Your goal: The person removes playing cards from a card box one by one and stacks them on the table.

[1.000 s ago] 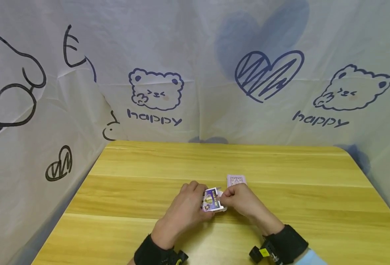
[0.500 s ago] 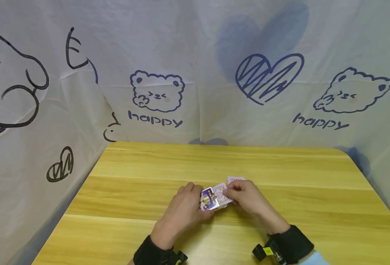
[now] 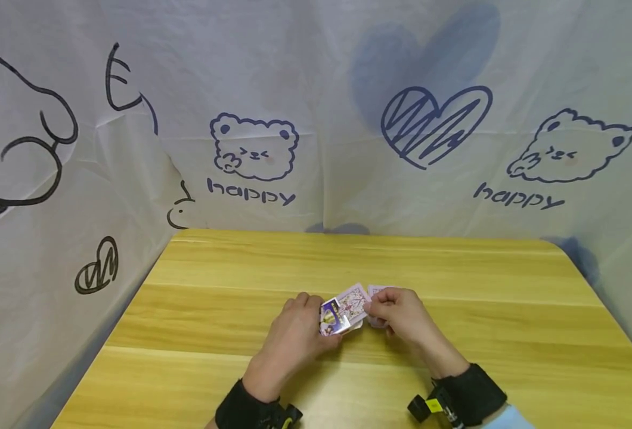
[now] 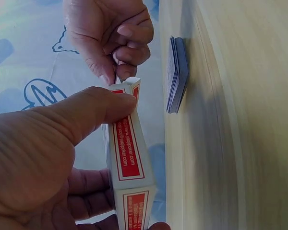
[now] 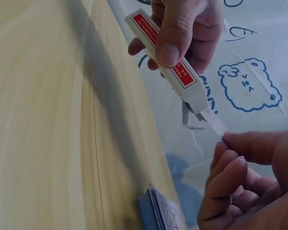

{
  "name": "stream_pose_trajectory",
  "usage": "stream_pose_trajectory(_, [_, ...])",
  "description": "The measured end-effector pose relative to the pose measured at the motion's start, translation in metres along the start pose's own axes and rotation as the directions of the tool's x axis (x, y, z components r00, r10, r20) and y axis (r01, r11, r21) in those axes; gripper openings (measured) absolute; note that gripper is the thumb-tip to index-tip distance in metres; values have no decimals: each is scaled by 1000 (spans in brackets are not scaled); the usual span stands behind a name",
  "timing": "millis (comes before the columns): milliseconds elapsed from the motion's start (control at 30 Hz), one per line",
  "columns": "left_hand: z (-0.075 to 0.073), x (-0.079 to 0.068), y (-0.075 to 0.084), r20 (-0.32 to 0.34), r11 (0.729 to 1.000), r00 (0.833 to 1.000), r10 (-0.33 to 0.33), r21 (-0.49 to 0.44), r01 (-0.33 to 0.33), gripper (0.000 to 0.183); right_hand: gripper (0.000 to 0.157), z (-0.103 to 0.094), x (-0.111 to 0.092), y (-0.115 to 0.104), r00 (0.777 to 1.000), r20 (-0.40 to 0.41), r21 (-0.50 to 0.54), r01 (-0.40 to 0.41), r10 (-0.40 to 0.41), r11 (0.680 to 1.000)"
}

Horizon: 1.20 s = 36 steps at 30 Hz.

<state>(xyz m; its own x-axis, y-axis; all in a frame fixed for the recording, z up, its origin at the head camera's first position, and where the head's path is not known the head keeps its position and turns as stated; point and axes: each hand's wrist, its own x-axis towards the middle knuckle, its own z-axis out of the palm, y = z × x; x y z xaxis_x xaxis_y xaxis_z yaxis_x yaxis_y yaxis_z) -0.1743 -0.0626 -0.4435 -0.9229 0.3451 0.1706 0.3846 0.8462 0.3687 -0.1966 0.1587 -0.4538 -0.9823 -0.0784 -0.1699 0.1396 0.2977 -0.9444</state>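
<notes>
Head view: wood-grain table (image 3: 455, 280), doodled cloth (image 3: 343, 155) behind; left hand (image 3: 297, 333) grips card box (image 3: 333, 318), right hand (image 3: 403, 314) pinches protruding card (image 3: 352, 302).

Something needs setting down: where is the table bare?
Bare: the tabletop right of the right hand, left of the left hand, and along its back edge. Crowded: the middle, with the hands, card box and card stack.

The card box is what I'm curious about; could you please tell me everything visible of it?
The card box looks like cardboard, with a purple picture face and white sides bearing red panels. The left hand grips it tilted above the table. Its end flap is open; cards pinched by the right hand jut out.
</notes>
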Motion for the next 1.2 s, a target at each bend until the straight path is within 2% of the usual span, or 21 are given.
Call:
stream_pose_trajectory(167, [0, 0, 1, 1, 1000, 1000, -9, -2, 9, 71, 19, -1, 2, -1, 997, -77, 36, -6, 9, 999])
stream_pose_trajectory(367, [1, -1, 2, 8, 1000, 1000, -11, -7, 11, 72, 26, -5, 2, 0, 995, -94, 107, -27, 38, 994])
stream_pose_trajectory(567, [1, -1, 2, 2, 1000, 1000, -16, -8, 16, 71, 29, -27, 9, 0, 991, -120, 136, -49, 65, 989])
stream_pose_trajectory(733, [2, -1, 1, 12, 1000, 1000, -15, -8, 15, 70, 33, -57, 26, 2, 990, -131, 46, -47, 53, 998])
stream_pose_trajectory(933, [5, 1, 0, 69, 999, 997, 33, -16, -32, 72, 32, -91, 46, 12, 998, -54, -93, -41, 36, 995])
stream_pose_trajectory(1033, [6, 1, 0, 81, 999, 995, 52, -13, -51, 72, 31, -97, 52, 17, 999, 7, -126, -44, 46, 991])
stream_pose_trajectory(1200, [8, 0, -2, 52, 997, 996, 72, 9, -73, 70, 29, -94, 58, 21, 994, 64, -192, -70, 84, 979])
